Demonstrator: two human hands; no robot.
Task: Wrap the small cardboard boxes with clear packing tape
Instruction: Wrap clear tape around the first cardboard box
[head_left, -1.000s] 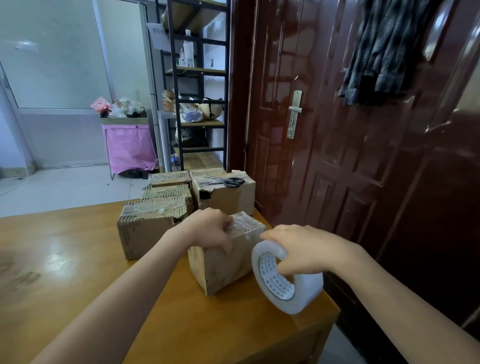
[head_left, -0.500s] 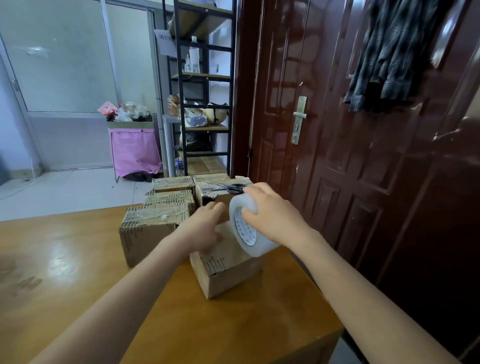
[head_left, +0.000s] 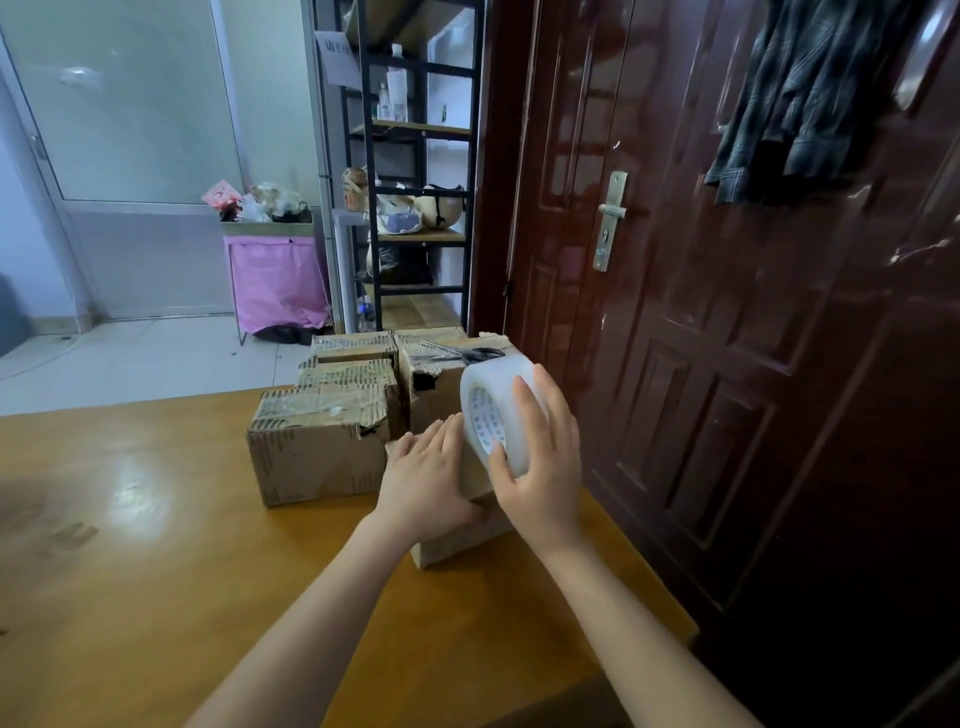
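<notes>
The left hand (head_left: 426, 480) is lying flat with straight fingers on the small box (head_left: 457, 543) at the worktop (head_left: 156, 571) edge, pinning it, while the right hand (head_left: 540, 467) is gripping the tape roll (head_left: 496, 415) above, seemingly to run tape across.

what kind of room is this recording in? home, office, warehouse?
Likely a home or dorm room doubling as a packing spot, not a warehouse: a shirt hangs on the dark wooden door, a black shelf holds bottles and bags, and a pink-lined bin stands by the wall.
</notes>
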